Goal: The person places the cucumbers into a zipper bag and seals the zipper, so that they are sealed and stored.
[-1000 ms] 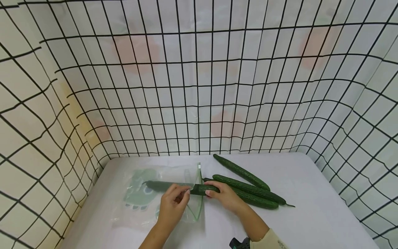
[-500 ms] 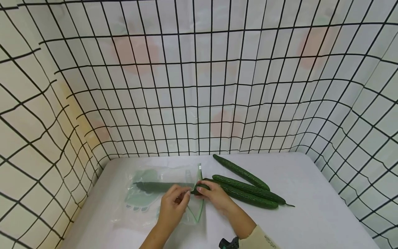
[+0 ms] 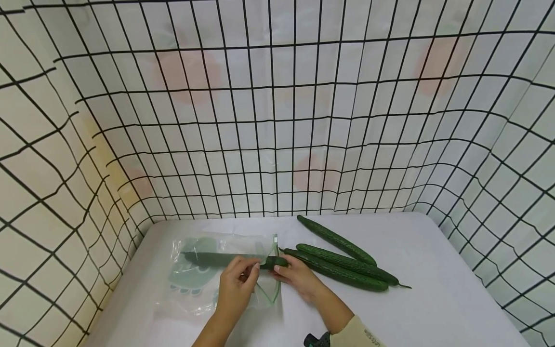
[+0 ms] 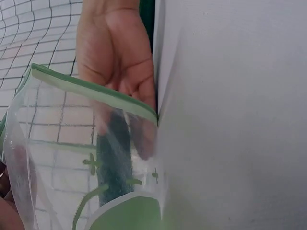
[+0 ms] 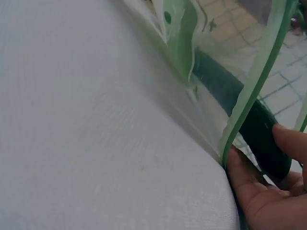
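A clear zip bag (image 3: pixel 184 279) with a green printed figure lies on the table, its green-edged mouth facing right. One cucumber (image 3: pixel 274 262) lies mostly inside it, its near end at the mouth. My left hand (image 3: pixel 236 282) pinches the bag's upper layer near the opening. My right hand (image 3: pixel 301 279) holds the cucumber's end at the mouth. In the right wrist view, thumb and fingers surround that end (image 5: pixel 266 143), close to the green zip edge (image 5: pixel 254 91). The left wrist view shows the right hand (image 4: pixel 120 52) reaching into the bag, fingers behind the film.
Three more cucumbers lie right of the bag: one farther back (image 3: pixel 336 239), and two side by side, the back one (image 3: pixel 351 263) and the front one (image 3: pixel 342 275). A white cloth covers the table (image 3: pixel 433 308). Black-gridded white curtain (image 3: pixel 282 135) stands around it.
My right hand has moved left, sliding the cucumber deeper into the bag. My left hand still pinches the bag's edge and has shifted slightly left with the mouth.
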`<action>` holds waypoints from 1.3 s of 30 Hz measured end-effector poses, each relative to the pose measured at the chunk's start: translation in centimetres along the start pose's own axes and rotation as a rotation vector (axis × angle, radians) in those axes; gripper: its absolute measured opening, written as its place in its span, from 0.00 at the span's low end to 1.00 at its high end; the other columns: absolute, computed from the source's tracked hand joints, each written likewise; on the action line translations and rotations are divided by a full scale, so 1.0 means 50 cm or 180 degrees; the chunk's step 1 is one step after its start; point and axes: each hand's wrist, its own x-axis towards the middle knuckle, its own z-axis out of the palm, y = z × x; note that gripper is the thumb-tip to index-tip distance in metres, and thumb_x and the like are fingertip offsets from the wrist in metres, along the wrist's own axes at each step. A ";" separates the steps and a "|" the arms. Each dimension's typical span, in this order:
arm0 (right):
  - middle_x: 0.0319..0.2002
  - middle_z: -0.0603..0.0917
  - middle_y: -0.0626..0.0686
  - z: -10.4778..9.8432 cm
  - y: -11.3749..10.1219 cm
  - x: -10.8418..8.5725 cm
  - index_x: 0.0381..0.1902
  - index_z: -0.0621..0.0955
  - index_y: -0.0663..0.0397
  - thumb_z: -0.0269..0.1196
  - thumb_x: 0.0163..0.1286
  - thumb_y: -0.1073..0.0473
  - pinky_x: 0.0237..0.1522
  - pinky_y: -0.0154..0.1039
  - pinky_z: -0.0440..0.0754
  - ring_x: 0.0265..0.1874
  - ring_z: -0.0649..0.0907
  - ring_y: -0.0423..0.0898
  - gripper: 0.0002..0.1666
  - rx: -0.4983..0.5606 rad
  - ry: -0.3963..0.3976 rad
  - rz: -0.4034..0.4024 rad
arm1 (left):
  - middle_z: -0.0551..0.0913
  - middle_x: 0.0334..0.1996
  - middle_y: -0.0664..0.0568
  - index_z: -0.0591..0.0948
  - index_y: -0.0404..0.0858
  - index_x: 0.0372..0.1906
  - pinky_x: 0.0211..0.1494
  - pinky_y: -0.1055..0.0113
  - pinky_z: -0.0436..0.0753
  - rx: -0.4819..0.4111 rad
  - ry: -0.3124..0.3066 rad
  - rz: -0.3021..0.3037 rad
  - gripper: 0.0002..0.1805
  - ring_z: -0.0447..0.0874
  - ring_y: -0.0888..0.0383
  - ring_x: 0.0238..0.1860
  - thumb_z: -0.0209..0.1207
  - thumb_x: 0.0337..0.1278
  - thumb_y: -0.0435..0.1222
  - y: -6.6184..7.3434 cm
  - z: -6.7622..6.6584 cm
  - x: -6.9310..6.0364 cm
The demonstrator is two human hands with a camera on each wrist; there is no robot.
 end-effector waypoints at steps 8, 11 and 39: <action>0.50 0.87 0.60 0.023 0.002 0.015 0.62 0.75 0.66 0.69 0.69 0.56 0.46 0.33 0.85 0.43 0.85 0.41 0.29 -0.0646 0.0428 -0.0028 | 0.76 0.27 0.52 0.86 0.28 0.37 0.15 0.80 0.74 -0.0098 0.0015 0.0063 0.08 0.71 0.70 0.19 0.63 0.55 0.17 0.044 -0.011 0.006; 0.38 0.89 0.56 0.033 0.002 0.018 0.56 0.76 0.64 0.70 0.67 0.54 0.39 0.31 0.83 0.34 0.84 0.40 0.26 -0.0905 0.0667 -0.0050 | 0.76 0.27 0.52 0.86 0.28 0.37 0.15 0.80 0.73 -0.0128 0.0009 0.0029 0.08 0.71 0.70 0.19 0.63 0.55 0.17 0.052 -0.017 0.007; 0.25 0.86 0.51 0.045 -0.009 0.044 0.60 0.81 0.63 0.70 0.66 0.60 0.29 0.34 0.89 0.23 0.84 0.39 0.25 -0.1174 0.0982 0.0068 | 0.75 0.26 0.52 0.87 0.28 0.38 0.16 0.77 0.77 -0.0104 -0.0020 -0.0422 0.08 0.72 0.68 0.18 0.62 0.57 0.18 0.032 -0.015 0.009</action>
